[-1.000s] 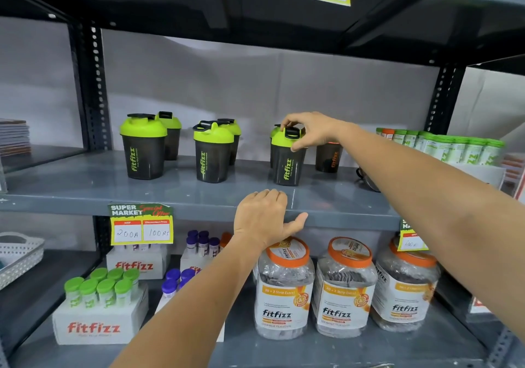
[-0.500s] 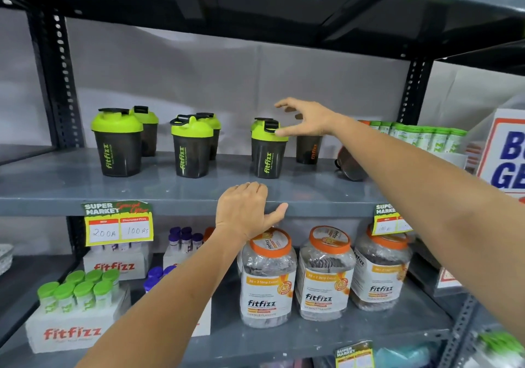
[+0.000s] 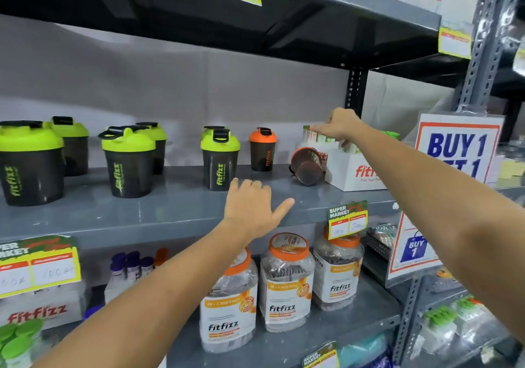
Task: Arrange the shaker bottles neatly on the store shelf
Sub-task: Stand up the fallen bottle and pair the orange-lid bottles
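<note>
Black shaker bottles with green lids stand in pairs on the grey shelf [image 3: 170, 211]: one pair at the far left [image 3: 31, 163], one in the middle [image 3: 129, 160], one further right [image 3: 220, 159]. An orange-lidded shaker [image 3: 262, 149] stands upright behind. Another shaker [image 3: 306, 166] lies on its side beside a white box. My left hand [image 3: 252, 208] rests flat on the shelf's front edge, holding nothing. My right hand [image 3: 338, 124] hovers above the tipped shaker with fingers loosely curled and empty.
A white fitfizz box [image 3: 355, 168] of green-capped tubes stands right of the tipped shaker. A "BUY 1" sign [image 3: 457, 146] hangs at the right. Jars [image 3: 287, 282], small bottles and price tags fill the shelf below. An upper shelf [image 3: 312, 4] overhangs.
My right hand let go of the right green-lidded shaker and moved right, over the tipped shaker. The view swung right, and the orange-lidded shaker is now uncovered.
</note>
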{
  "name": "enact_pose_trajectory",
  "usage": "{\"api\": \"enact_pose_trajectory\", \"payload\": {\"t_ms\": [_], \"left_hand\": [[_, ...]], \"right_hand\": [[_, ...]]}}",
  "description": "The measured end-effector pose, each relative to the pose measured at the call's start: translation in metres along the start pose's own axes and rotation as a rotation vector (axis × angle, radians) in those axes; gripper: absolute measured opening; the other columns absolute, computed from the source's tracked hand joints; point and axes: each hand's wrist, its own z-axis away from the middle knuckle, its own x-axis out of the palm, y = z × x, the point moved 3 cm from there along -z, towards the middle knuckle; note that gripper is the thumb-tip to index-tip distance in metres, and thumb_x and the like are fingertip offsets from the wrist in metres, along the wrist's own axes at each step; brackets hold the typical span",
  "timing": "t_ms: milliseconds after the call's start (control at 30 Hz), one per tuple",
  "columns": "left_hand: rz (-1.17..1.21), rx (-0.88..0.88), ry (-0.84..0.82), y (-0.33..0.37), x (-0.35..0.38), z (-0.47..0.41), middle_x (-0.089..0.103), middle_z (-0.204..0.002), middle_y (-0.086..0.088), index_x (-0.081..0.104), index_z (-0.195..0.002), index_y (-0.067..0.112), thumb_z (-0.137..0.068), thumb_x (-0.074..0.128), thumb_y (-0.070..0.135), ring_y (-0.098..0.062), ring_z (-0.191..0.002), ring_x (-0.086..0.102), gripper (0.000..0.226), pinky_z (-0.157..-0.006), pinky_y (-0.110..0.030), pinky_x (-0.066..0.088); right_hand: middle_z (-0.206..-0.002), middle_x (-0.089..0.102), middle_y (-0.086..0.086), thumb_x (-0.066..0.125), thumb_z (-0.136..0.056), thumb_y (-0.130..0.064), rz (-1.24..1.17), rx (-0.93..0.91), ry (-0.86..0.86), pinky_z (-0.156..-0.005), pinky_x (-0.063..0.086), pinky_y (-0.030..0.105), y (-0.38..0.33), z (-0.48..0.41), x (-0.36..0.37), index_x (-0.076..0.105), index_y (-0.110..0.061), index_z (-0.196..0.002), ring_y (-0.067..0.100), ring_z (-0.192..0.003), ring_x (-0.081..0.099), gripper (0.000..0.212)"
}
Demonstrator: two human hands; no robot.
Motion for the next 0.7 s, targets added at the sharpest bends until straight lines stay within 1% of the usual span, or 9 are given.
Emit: {"api": "enact_pose_trajectory", "payload": {"t_ms": [100,133,200,267,333,433,467,567,700], "left_hand": [[-0.035,0.021,-0.031,0.0,0.008,-0.005,0.058,-0.123,-0.012,0.057,-0.117,0.011,-0.089,0.016,0.068,-0.029,-0.118,0.047,0.076,-0.107,-0.047,0.027],[-0.047,0.031,-0.029,0.002,0.011,-0.005,0.058,-0.123,-0.012,0.057,-0.117,0.011,-0.088,0.013,0.068,-0.029,-0.118,0.048,0.077,-0.106,-0.046,0.029],[-0.074,0.044,-0.009,0.004,0.014,-0.004,0.06,-0.12,-0.011,0.057,-0.116,0.012,-0.086,0.007,0.068,-0.028,-0.118,0.049,0.081,-0.107,-0.045,0.03],[-0.084,0.025,0.006,0.005,0.014,-0.004,0.063,-0.115,-0.009,0.059,-0.113,0.014,-0.084,0.003,0.069,-0.026,-0.115,0.052,0.084,-0.106,-0.044,0.031],[-0.104,-0.001,0.047,0.006,0.014,0.0,0.065,-0.106,-0.007,0.061,-0.108,0.016,-0.083,0.001,0.07,-0.025,-0.106,0.056,0.085,-0.1,-0.04,0.036],[-0.127,-0.046,0.099,0.01,0.014,0.006,0.067,-0.092,-0.001,0.063,-0.102,0.019,-0.083,0.0,0.07,-0.022,-0.087,0.062,0.083,-0.072,-0.033,0.04],[-0.126,-0.059,0.102,0.01,0.014,0.006,0.067,-0.091,0.0,0.064,-0.101,0.02,-0.083,0.001,0.07,-0.022,-0.084,0.062,0.083,-0.067,-0.033,0.038],[-0.122,-0.07,0.109,0.01,0.015,0.004,0.068,-0.096,0.002,0.064,-0.104,0.02,-0.083,0.0,0.071,-0.021,-0.085,0.063,0.084,-0.066,-0.032,0.039],[-0.139,-0.08,0.115,0.01,0.016,0.005,0.069,-0.099,0.003,0.064,-0.108,0.021,-0.084,0.002,0.071,-0.02,-0.086,0.064,0.083,-0.065,-0.032,0.039]], "right_hand": [[-0.082,0.061,0.017,0.064,-0.081,-0.052,0.006,0.036,-0.034,-0.06,0.058,0.037,0.002,-0.009,0.008,0.053,-0.003,-0.071,0.032,-0.065,0.064,0.051],[-0.089,0.062,0.018,0.063,-0.081,-0.052,0.025,0.032,-0.047,-0.061,0.056,0.034,0.001,-0.013,0.012,0.055,-0.003,-0.077,0.032,-0.071,0.064,0.05],[-0.11,0.062,0.018,0.057,-0.083,-0.056,0.084,0.023,-0.078,-0.077,0.051,0.034,-0.004,-0.021,0.024,0.059,-0.001,-0.104,0.034,-0.094,0.062,0.059],[-0.123,0.059,0.016,0.05,-0.085,-0.059,0.114,0.024,-0.108,-0.088,0.046,0.034,-0.01,-0.029,0.041,0.056,-0.002,-0.123,0.035,-0.11,0.057,0.068],[-0.122,0.059,0.017,0.053,-0.084,-0.059,0.102,0.061,-0.194,-0.082,0.047,0.034,-0.014,-0.031,0.058,0.055,-0.006,-0.124,0.036,-0.105,0.059,0.066],[-0.095,0.058,0.021,0.058,-0.082,-0.056,-0.059,0.187,-0.406,-0.049,0.052,0.037,-0.015,-0.036,0.08,0.047,-0.007,-0.113,0.038,-0.07,0.063,0.059],[-0.09,0.057,0.018,0.058,-0.082,-0.054,-0.061,0.2,-0.411,-0.045,0.051,0.035,-0.015,-0.04,0.083,0.047,-0.005,-0.111,0.036,-0.065,0.062,0.058],[-0.096,0.056,0.016,0.047,-0.088,-0.045,-0.058,0.2,-0.464,-0.059,0.049,0.037,-0.015,-0.044,0.088,0.049,-0.004,-0.112,0.032,-0.075,0.058,0.047],[-0.092,0.057,0.021,0.042,-0.09,-0.028,-0.027,0.218,-0.582,-0.052,0.049,0.04,-0.013,-0.046,0.093,0.051,-0.001,-0.103,0.037,-0.07,0.057,0.032]]}}
